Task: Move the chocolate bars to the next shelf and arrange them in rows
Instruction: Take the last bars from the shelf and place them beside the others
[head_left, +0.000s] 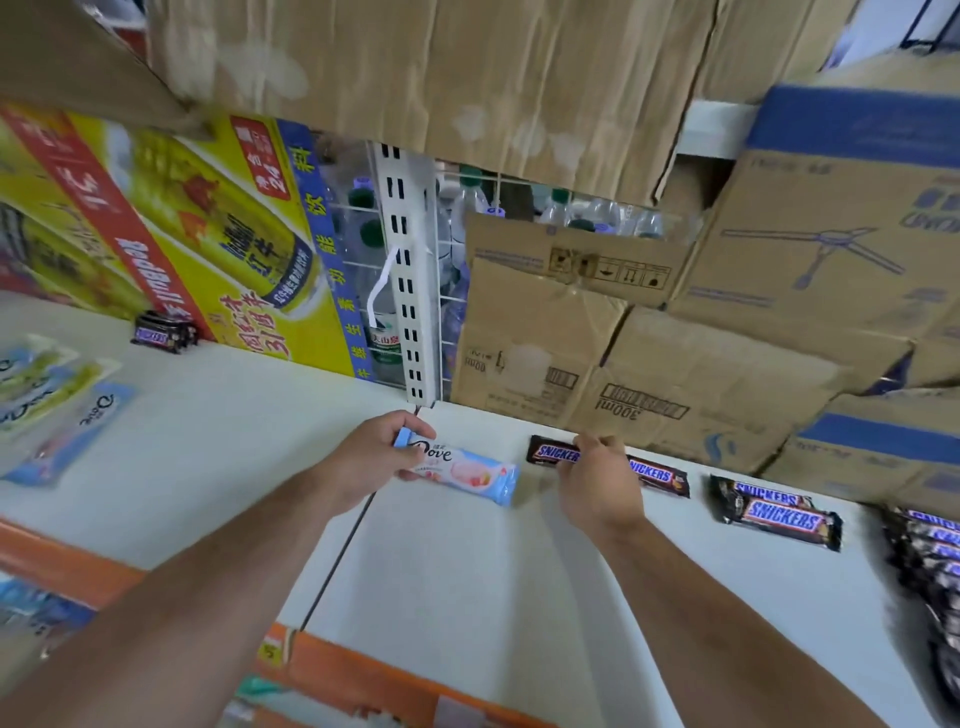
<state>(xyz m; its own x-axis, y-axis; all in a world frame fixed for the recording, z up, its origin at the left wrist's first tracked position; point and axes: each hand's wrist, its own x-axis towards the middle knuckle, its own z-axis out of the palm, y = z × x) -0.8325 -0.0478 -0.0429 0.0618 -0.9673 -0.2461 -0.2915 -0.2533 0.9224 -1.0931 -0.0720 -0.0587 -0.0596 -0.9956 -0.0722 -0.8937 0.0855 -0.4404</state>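
My left hand (371, 457) grips the left end of a light blue Dove bar (462, 470), which sticks out to the right just above the white shelf (467, 582). My right hand (597, 483) pinches a dark Snickers bar (553, 452) that lies on the shelf near its back edge. A second Snickers bar (660, 475) shows just right of that hand. Two more Snickers bars (774, 512) lie further right, and a pile of Snickers bars (930, 571) fills the right edge. On the left shelf (208, 441) lie several Dove bars (57, 410) and a small Snickers stack (161, 332).
Brown cardboard boxes (613, 364) stand along the back of the right shelf. A white slotted upright (408, 291) and a dark seam divide the two shelves. A yellow drink carton (208, 234) backs the left shelf. An orange price strip (363, 670) runs along the front edge.
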